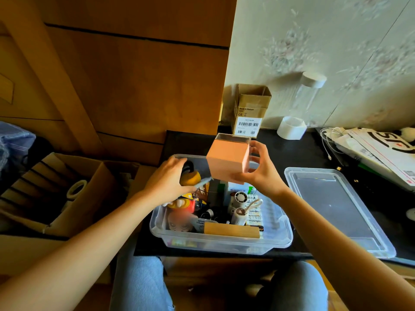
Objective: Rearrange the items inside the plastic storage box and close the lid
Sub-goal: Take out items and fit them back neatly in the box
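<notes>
The right hand gripped a pink box lifted above the bin, likely freeing space. The left hand, fingers curled, reached among items below it. The lid lay right, on the desk.

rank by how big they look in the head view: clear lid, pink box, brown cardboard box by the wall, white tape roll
1. clear lid, largest by far.
2. pink box, held by the right hand; it sits nearer the camera, so its lead is unsure.
3. brown cardboard box, close to the pink one.
4. white tape roll, smallest.
</notes>
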A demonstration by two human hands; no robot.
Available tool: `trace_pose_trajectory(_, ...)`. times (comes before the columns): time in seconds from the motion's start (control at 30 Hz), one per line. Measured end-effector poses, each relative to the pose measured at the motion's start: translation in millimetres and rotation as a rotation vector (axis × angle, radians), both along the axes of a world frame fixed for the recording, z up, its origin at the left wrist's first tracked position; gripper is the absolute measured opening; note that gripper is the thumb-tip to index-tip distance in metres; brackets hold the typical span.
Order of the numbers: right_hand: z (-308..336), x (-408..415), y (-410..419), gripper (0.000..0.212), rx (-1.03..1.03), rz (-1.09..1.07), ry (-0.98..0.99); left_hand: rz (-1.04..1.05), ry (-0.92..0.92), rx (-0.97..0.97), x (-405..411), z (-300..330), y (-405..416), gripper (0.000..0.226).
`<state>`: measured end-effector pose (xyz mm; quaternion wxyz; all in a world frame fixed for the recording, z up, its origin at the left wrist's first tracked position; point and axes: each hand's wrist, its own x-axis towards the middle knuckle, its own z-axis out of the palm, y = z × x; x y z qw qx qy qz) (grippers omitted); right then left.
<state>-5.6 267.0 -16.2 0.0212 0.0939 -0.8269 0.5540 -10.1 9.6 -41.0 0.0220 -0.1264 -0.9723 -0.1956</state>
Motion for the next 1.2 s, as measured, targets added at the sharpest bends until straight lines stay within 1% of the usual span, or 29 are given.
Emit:
trace_pose_trajectory(0.07, -2, 6, 2, 0.084, -0.034, -0.028, -0.009, -0.009, 0.031, -0.140, 6, -3, 6, 0.098)
trace_pose_trajectory(0.13, -3, 11, 4, 0.083, -0.050, -0.045, -0.012, -0.026, 0.051, -0.271, 9, -6, 16, 0.105)
trace_pose_trajectory(0.17, -3, 14, 5, 0.083, -0.056, -0.045, -0.014, -0.032, 0.023, -0.310, 10, -8, 21, 0.109)
trace_pose_trajectory(0.23, -3, 19, 8, 0.083, -0.063, -0.034, -0.013, -0.039, -0.101, -0.355, 10, -7, 30, 0.115)
trace_pose_trajectory(0.3, -4, 23, 11, 0.085, -0.067, -0.025, -0.017, -0.072, -0.213, -0.445, 8, -7, 39, 0.121)
trace_pose_trajectory(0.33, -4, 25, 12, 0.085, -0.067, -0.022, -0.022, -0.088, -0.244, -0.500, 8, -8, 43, 0.121)
trace_pose_trajectory(0.4, -5, 28, 14, 0.087, -0.059, -0.028, -0.028, -0.100, -0.273, -0.585, 7, -11, 50, 0.113)
trace_pose_trajectory(0.47, -6, 30, 17, 0.088, -0.052, -0.040, -0.031, -0.095, -0.344, -0.601, 4, -12, 54, 0.109)
trace_pose_trajectory(0.53, -7, 31, 20, 0.087, -0.059, -0.047, -0.039, -0.058, -0.484, -0.506, -1, -14, 54, 0.115)
trace_pose_trajectory(0.6, -9, 32, 22, 0.085, -0.069, -0.058, -0.045, -0.006, -0.604, -0.346, -8, -17, 51, 0.122)
trace_pose_trajectory(0.67, -12, 32, 24, 0.084, -0.076, -0.071, -0.048, 0.014, -0.680, -0.198, -16, -19, 47, 0.126)
trace_pose_trajectory(0.7, -14, 33, 24, 0.083, -0.080, -0.076, -0.052, 0.005, -0.714, -0.133, -20, -19, 45, 0.123)
trace_pose_trajectory(0.77, -17, 34, 24, 0.083, -0.087, -0.084, -0.059, 0.006, -0.758, 0.002, -28, -17, 41, 0.112)
trace_pose_trajectory(0.8, -19, 34, 24, 0.083, -0.092, -0.087, -0.064, 0.038, -0.755, 0.075, -30, -16, 40, 0.104)
trace_pose_trajectory(0.87, -21, 34, 23, 0.083, -0.108, -0.090, -0.074, 0.180, -0.716, 0.272, -35, -19, 39, 0.089)
trace_pose_trajectory(0.93, -23, 33, 22, 0.083, -0.121, -0.092, -0.078, 0.325, -0.672, 0.449, -39, -25, 42, 0.079)
trace_pose_trajectory(1.0, -24, 33, 22, 0.083, -0.127, -0.093, -0.077, 0.377, -0.656, 0.473, -39, -30, 48, 0.078)
trace_pose_trajectory(1.1, -24, 33, 24, 0.082, -0.126, -0.106, -0.063, 0.346, -0.645, 0.432, -35, -33, 53, 0.078)
trace_pose_trajectory(1.13, -24, 33, 25, 0.082, -0.125, -0.114, -0.054, 0.330, -0.631, 0.434, -34, -34, 52, 0.076)
trace_pose_trajectory(1.2, -23, 34, 28, 0.083, -0.137, -0.130, -0.040, 0.306, -0.562, 0.456, -32, -33, 50, 0.062)
